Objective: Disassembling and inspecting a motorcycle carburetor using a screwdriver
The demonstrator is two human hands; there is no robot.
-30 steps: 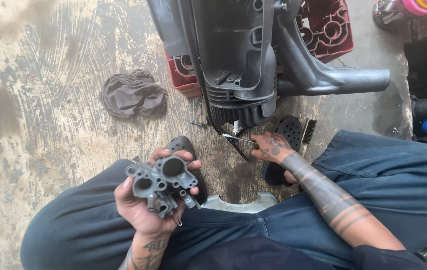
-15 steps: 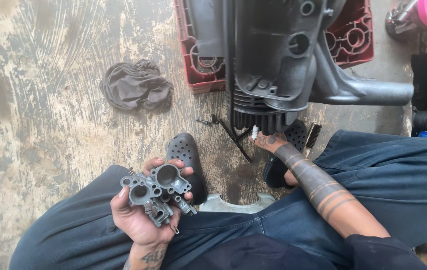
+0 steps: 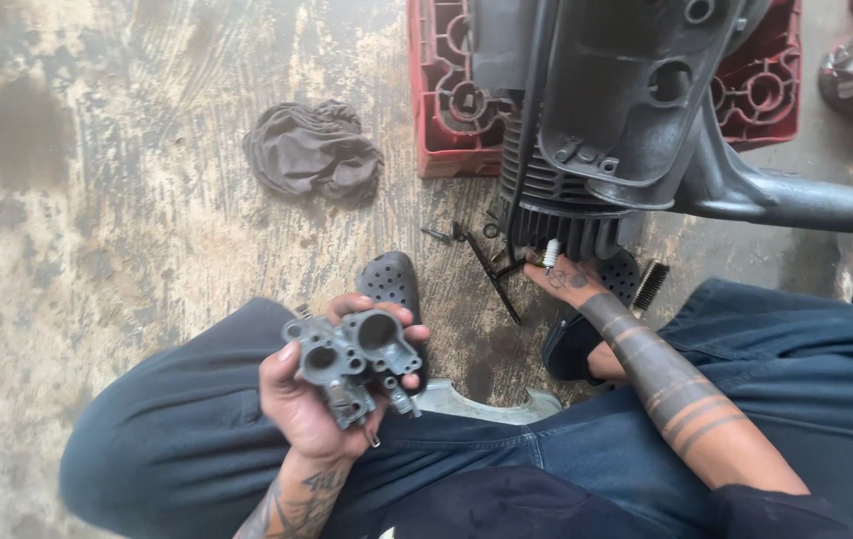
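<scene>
Since the earlier frame, right hand point(image 3: 564, 280) has advanced to the finned base of the grey engine unit point(image 3: 606, 130), fingertips touching a small white part point(image 3: 550, 254) there; how far this hand is closed cannot be told. Left hand point(image 3: 318, 394) is wrapped firmly around a grey metal carburettor body point(image 3: 351, 357), held over the left knee, well below and left of the engine unit. Red crate point(image 3: 451, 100) sits under the engine unit; grey rag point(image 3: 312, 152) lies left of it.
</scene>
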